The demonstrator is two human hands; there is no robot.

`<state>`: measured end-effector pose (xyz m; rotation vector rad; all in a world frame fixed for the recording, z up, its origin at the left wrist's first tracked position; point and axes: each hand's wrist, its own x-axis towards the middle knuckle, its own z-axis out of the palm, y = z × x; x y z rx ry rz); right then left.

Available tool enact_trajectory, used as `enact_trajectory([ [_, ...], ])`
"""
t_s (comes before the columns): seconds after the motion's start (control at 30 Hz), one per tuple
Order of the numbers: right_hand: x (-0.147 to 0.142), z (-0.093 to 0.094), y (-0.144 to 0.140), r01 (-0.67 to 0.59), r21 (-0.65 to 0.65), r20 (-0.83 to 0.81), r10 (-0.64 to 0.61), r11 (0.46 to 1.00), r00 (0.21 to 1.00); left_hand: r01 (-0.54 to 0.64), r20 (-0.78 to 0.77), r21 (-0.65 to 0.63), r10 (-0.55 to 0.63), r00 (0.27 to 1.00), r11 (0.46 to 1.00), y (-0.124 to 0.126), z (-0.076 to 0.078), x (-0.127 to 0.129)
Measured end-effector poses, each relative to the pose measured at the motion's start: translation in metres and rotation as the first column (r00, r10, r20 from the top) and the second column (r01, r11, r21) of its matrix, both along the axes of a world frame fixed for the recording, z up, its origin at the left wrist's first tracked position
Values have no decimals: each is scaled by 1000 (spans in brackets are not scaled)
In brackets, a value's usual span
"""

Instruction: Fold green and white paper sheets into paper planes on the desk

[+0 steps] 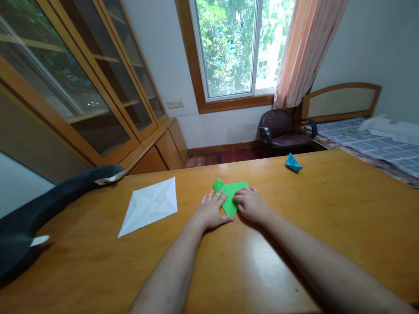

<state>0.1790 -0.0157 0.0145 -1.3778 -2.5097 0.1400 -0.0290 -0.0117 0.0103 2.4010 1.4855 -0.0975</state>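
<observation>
A green folded paper [231, 199] is set in the middle of the worktop [131, 274] across its width, nearer the far edge than the near one. A small flap is seen jutting from its far left corner. The paper is covered in part by both hands. By the left hand [209, 213] its left side is pressed flat; the fingers are spread well apart, the thumb is laid along the near point, and nothing is gripped. The fingers of the right hand [252, 205] are curled in over the right part of the paper; whether an edge is pinched beneath them cannot be told.

A creased white sheet [151, 206] is laid out to the left, toward the far left corner, well apart from the hands. A small blue folded paper [293, 163] is stood close to the far edge, toward the far right corner.

The green paper can be judged very light and thin, stiffer where it is layered, and easily creased or torn. It is best steadied with flat fingers on the layers and lifted lightly by a free edge, with the flap left uncrushed
</observation>
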Motion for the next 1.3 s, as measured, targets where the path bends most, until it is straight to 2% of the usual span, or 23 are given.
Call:
enact_trajectory([
  [0.33, -3, 2, -3, -10, -11, 40, 10, 1000, 999, -34, -15, 11, 35, 999, 999, 0, 2, 4],
  [0.63, -15, 4, -10, -71, 8, 96, 70, 997, 993, -13, -15, 31, 14, 1000, 999, -2, 2, 4],
  [1.07, -19, -3, -11, -27, -21, 83, 29, 999, 996, -26, -23, 67, 27, 999, 997, -4, 1, 7],
  [1.3, -18, -5, -10, -25, 0, 75, 25, 1000, 997, 34, 12, 202, -37, 999, 979, -14, 18, 10],
])
